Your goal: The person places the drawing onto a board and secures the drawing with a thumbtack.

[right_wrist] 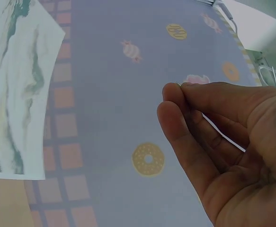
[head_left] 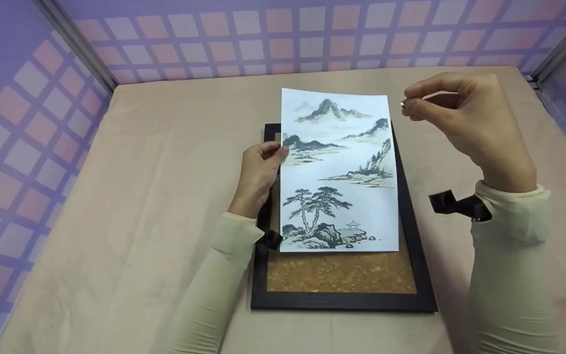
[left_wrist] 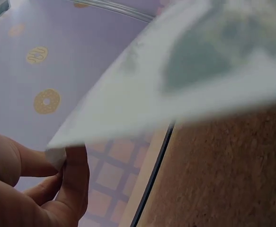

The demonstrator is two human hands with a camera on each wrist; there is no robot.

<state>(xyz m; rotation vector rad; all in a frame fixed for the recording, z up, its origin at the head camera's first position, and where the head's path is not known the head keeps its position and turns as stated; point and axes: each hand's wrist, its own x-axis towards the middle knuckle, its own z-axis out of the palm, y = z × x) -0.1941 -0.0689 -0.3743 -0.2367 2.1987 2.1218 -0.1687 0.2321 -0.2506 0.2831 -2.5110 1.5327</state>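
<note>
A sheet of paper (head_left: 337,167) printed with an ink landscape of mountains, water and pines is held up over a cork board (head_left: 339,273) with a black frame. My left hand (head_left: 255,177) pinches the sheet at its left edge between thumb and fingers. In the left wrist view the paper edge (left_wrist: 114,118) runs from those fingers across the picture. To the right of the sheet's top corner, my right hand (head_left: 469,115) is raised. Its thumb and fingertips pinch a tiny shiny metal piece (head_left: 403,104), mostly hidden by the fingers; I cannot tell its kind.
The board lies on a table with a pale beige cloth (head_left: 130,196). Purple panels with pink and white checks (head_left: 312,39) stand behind and at the sides. Black wrist straps or mounts (head_left: 452,204) stick out from both sleeves.
</note>
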